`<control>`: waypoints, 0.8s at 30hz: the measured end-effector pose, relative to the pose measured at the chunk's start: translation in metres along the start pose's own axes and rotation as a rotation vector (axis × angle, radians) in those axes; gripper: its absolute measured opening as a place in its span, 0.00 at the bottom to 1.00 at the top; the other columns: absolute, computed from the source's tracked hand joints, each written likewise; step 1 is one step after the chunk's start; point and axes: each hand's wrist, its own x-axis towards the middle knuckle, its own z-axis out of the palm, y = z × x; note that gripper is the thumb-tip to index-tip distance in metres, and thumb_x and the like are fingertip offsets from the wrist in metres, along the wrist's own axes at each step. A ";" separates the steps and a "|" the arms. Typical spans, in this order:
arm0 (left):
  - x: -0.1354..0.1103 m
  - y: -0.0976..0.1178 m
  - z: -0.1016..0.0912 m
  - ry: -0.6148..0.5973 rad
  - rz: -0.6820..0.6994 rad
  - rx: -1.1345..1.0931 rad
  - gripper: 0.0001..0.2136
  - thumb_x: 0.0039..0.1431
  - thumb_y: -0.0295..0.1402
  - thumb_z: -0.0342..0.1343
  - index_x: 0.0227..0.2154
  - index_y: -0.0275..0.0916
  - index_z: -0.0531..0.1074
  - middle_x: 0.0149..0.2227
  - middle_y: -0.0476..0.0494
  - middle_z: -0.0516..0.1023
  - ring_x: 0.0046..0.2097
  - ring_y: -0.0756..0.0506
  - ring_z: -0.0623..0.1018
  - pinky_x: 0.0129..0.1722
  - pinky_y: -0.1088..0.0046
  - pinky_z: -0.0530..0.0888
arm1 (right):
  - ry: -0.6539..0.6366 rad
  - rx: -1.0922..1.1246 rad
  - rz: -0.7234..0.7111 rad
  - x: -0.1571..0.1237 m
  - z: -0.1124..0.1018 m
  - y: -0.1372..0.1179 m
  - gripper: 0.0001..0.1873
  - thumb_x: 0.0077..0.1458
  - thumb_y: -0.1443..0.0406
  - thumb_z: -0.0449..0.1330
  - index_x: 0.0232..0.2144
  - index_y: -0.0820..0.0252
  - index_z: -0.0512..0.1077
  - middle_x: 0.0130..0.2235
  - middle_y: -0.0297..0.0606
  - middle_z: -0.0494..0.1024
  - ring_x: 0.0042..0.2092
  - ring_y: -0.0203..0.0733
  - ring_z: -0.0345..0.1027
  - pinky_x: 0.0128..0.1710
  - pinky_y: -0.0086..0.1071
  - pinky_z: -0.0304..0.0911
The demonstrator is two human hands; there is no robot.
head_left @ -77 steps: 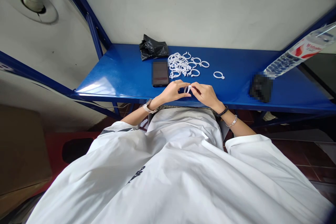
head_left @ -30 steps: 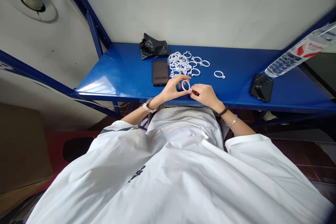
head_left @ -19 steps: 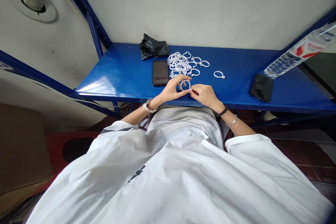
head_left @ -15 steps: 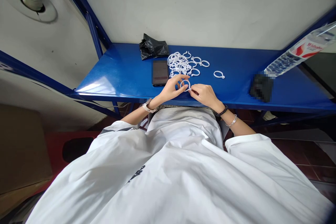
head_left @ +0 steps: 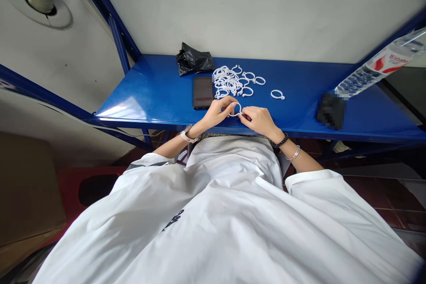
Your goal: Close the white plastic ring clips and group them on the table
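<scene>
Both my hands meet over the near edge of the blue shelf [head_left: 153, 93] and pinch one white plastic ring [head_left: 236, 111]. My left hand [head_left: 218, 112] curls its fingers over the ring's left side. My right hand [head_left: 259, 120] grips the ring's right side between thumb and fingers. Just beyond my hands lies a pile of white rings [head_left: 229, 80]. A single white ring [head_left: 277, 94] lies apart to the right.
A dark phone [head_left: 203, 92] lies flat left of the pile, and a crumpled black bag [head_left: 194, 62] sits behind it. A blurred dark object [head_left: 331, 110] and a clear water bottle [head_left: 379, 69] are at the right. Blue frame posts [head_left: 116, 40] rise at the left.
The ring stood up with its hole showing between my fingers a second ago. My left fingers have since curled over it, covering its top.
</scene>
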 end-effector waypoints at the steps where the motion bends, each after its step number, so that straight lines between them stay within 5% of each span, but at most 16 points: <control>1: 0.000 0.000 0.000 -0.008 0.005 -0.005 0.22 0.68 0.51 0.48 0.41 0.35 0.72 0.25 0.48 0.75 0.26 0.51 0.74 0.29 0.77 0.74 | -0.004 0.001 0.002 0.000 0.000 0.000 0.16 0.65 0.61 0.52 0.24 0.57 0.63 0.25 0.36 0.72 0.28 0.39 0.62 0.29 0.33 0.46; 9: 0.000 0.007 -0.002 -0.050 0.057 -0.003 0.22 0.68 0.50 0.48 0.40 0.34 0.75 0.33 0.42 0.79 0.31 0.50 0.77 0.32 0.76 0.73 | -0.029 -0.021 0.000 0.001 0.001 0.001 0.17 0.66 0.59 0.52 0.26 0.58 0.66 0.27 0.39 0.75 0.30 0.41 0.66 0.29 0.34 0.46; 19: 0.000 0.005 -0.002 -0.021 0.102 -0.023 0.20 0.68 0.49 0.51 0.41 0.34 0.76 0.40 0.37 0.79 0.38 0.47 0.79 0.34 0.74 0.75 | -0.083 -0.002 0.073 0.000 -0.001 0.002 0.29 0.72 0.49 0.37 0.36 0.59 0.70 0.32 0.44 0.79 0.33 0.45 0.70 0.30 0.34 0.48; 24: -0.001 0.004 -0.002 -0.025 0.066 -0.113 0.20 0.66 0.50 0.52 0.41 0.35 0.74 0.40 0.38 0.77 0.38 0.47 0.79 0.33 0.74 0.76 | -0.066 0.089 0.091 -0.001 -0.003 0.004 0.28 0.72 0.50 0.34 0.33 0.56 0.66 0.28 0.41 0.76 0.30 0.44 0.68 0.29 0.34 0.48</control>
